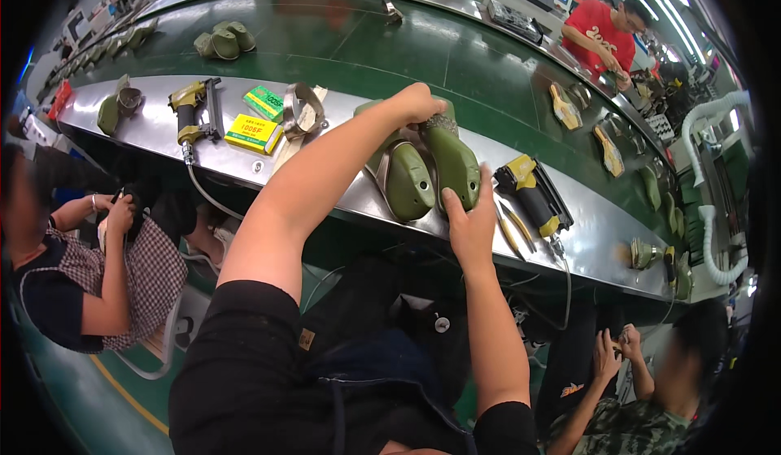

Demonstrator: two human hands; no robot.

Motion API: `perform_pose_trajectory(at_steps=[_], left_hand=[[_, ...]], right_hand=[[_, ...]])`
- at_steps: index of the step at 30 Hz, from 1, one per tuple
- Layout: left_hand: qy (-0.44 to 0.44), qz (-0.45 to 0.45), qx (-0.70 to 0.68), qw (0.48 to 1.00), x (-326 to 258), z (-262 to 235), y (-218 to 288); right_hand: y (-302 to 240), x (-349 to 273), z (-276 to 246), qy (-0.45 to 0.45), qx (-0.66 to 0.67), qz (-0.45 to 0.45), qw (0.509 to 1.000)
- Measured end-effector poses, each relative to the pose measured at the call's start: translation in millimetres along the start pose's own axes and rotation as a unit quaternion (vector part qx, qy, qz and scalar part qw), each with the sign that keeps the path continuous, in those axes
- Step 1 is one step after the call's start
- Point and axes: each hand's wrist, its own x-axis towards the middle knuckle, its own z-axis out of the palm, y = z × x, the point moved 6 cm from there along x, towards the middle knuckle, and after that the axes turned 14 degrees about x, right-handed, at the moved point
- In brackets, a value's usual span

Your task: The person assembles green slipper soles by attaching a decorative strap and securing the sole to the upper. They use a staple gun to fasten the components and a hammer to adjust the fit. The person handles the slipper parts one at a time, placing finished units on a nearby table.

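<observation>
Two green shoe lasts stand side by side on the steel ledge in front of me, each with a small round hole. My right hand grips the near end of the right-hand shoe last, thumb on one side and fingers on the other. At its far end my left hand is closed, fingers curled down beside a grey patterned piece lying over the last. Its fingertips are partly hidden. More green shows behind that hand. Pliers with yellow handles lie right of my right hand.
A black-and-yellow air stapler lies at right, another stapler at left, both with hoses. Near the left one are a yellow box, green box and metal ring. A green conveyor runs behind. Co-workers sit either side.
</observation>
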Motion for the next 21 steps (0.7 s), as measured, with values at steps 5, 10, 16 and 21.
perform_pose_trajectory(at_steps=[5, 10, 16, 21], left_hand=[[0.368, 0.084, 0.217, 0.9, -67, -92, 18], [0.258, -0.147, 0.388, 0.872, -117, -148, -107], [0.109, -0.059, -0.142, 0.982, -139, -153, -141], [0.009, 0.045, -0.256, 0.966, -143, -131, -50]], right_hand=[[14, -2, 14, -0.014, -0.018, -0.001, 1.0], [14, -2, 19, -0.005, 0.022, 0.012, 1.0], [5, -16, 10, -0.009, 0.066, 0.068, 0.995], [5, -37, -7, -0.013, 0.03, 0.034, 0.999]])
